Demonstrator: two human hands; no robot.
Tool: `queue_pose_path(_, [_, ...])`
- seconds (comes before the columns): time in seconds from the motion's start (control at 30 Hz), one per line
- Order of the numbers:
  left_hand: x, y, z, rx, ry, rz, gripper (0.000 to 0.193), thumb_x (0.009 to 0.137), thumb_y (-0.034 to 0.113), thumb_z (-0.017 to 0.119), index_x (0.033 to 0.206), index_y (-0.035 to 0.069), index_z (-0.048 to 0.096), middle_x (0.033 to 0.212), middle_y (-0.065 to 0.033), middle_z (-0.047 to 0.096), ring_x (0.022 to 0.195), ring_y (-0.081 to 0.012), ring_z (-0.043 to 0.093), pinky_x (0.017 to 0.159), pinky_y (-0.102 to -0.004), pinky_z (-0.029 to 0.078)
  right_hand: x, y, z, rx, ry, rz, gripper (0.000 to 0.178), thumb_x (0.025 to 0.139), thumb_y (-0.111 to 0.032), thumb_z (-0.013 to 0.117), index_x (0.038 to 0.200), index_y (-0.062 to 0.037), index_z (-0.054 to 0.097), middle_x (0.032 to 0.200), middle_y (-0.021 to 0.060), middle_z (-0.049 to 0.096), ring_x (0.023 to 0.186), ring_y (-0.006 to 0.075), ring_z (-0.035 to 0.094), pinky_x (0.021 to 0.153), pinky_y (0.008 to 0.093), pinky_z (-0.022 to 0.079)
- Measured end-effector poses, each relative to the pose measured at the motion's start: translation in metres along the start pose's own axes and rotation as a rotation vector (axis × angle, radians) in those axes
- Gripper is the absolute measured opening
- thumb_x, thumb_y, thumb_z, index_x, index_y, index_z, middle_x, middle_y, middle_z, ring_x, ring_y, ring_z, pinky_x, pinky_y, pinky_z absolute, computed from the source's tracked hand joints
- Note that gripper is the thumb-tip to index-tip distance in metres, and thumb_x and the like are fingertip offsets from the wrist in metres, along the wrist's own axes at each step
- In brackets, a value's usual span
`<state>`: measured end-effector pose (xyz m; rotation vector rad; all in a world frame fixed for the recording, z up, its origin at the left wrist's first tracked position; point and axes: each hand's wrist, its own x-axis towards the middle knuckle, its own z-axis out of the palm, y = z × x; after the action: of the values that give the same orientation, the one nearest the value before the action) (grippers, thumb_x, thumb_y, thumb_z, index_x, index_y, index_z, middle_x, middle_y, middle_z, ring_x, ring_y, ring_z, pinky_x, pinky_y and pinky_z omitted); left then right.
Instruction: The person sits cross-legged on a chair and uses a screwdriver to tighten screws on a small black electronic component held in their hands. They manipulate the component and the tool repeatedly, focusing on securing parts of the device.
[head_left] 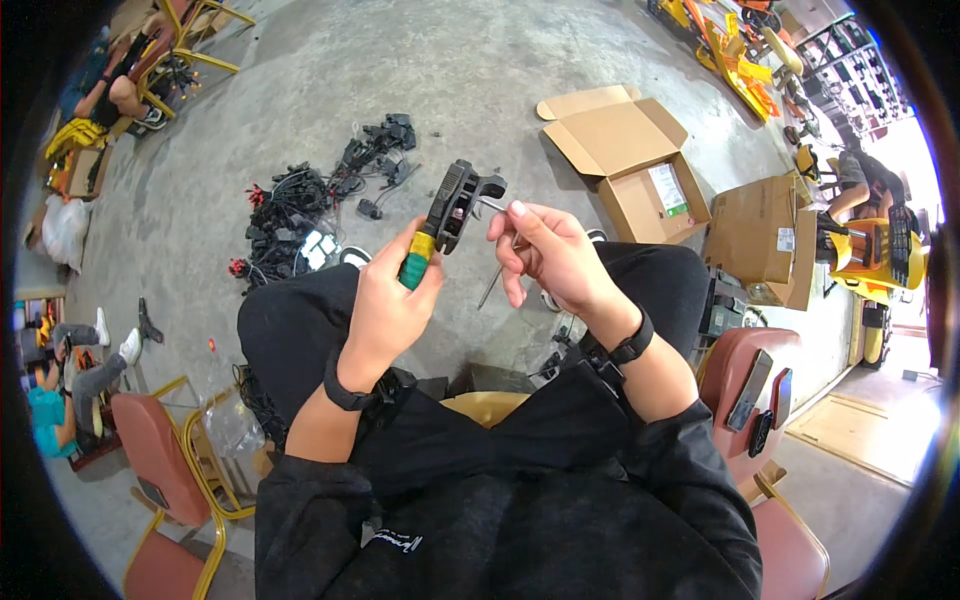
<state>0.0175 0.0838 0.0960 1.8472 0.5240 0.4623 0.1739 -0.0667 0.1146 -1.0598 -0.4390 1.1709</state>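
Observation:
My left hand (388, 299) is closed around a green and yellow grip (418, 262). At the top of this grip is a black plastic housing (457, 205) with an open side, and some inner parts show there. My right hand (552, 251) pinches a thin metal rod (490, 287) between thumb and fingers. One end of the metal reaches the housing's right side, while a long straight length points down below the fingers. How the two lengths join is hidden by the hand.
A heap of black parts with cables (290, 225) lies on the concrete floor ahead left. An open cardboard box (640, 205) and a larger carton (750, 235) stand ahead right. Chairs flank me; phone-like devices (750, 390) rest on the right one. Other people sit farther off.

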Motion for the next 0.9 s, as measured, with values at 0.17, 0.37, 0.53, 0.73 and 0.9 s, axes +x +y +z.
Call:
queue_pose_path(0.17, [0.001,0.001,0.002,-0.059,-0.012,-0.062,0.04,0.086,0.003,0.063,0.125,-0.005,0.057,0.081,-0.0068,0.062,0.068,-0.0078,0.054,0.062,-0.0248,0.047,0.005,0.009,0.002,-0.483,0.18,-0.22,0.027,0.102,-0.022,0.05,0.096,0.0005,0.063,0.074,0.0065,0.057,0.066,0.0194,0.062,0.063,0.0298,0.048])
queue_pose_path(0.37, [0.001,0.004,-0.003,-0.069,-0.079,-0.159,0.031,0.09,0.004,0.059,0.12,-0.004,0.059,0.085,-0.004,0.063,0.072,-0.0077,0.058,0.067,-0.0239,0.049,0.006,0.015,0.004,-1.008,0.293,-0.617,0.011,0.093,-0.011,0.063,0.097,-0.0008,0.064,0.092,0.013,0.057,0.082,0.0285,0.06,0.071,0.0358,0.048])
queue_pose_path(0.53, [0.003,0.003,-0.004,-0.031,-0.118,-0.154,0.026,0.092,0.005,0.058,0.116,-0.003,0.06,0.086,-0.004,0.064,0.072,-0.0084,0.061,0.068,-0.0243,0.051,0.006,0.013,0.003,-1.135,0.371,-0.7,0.012,0.089,-0.01,0.067,0.097,-0.0012,0.064,0.094,0.0119,0.057,0.083,0.0299,0.059,0.074,0.0369,0.049])
queue_pose_path(0.73, [0.003,0.003,-0.006,-0.037,-0.151,-0.204,0.022,0.092,0.005,0.058,0.112,-0.003,0.06,0.084,-0.0029,0.063,0.072,-0.0083,0.06,0.067,-0.0243,0.051,0.006,0.006,0.001,-1.518,0.338,-0.908,0.014,0.083,-0.008,0.07,0.095,-0.0031,0.065,0.095,0.0103,0.057,0.083,0.0294,0.06,0.073,0.0386,0.049])
queue_pose_path(0.9, [0.002,-0.002,-0.004,0.041,-0.149,-0.233,0.017,0.091,0.006,0.059,0.106,-0.002,0.06,0.08,-0.0029,0.062,0.07,-0.0088,0.059,0.064,-0.0253,0.049,0.009,0.013,-0.005,-1.402,0.313,-0.78,0.011,0.085,-0.01,0.068,0.094,-0.0034,0.065,0.09,0.0104,0.058,0.08,0.027,0.062,0.071,0.0367,0.05])
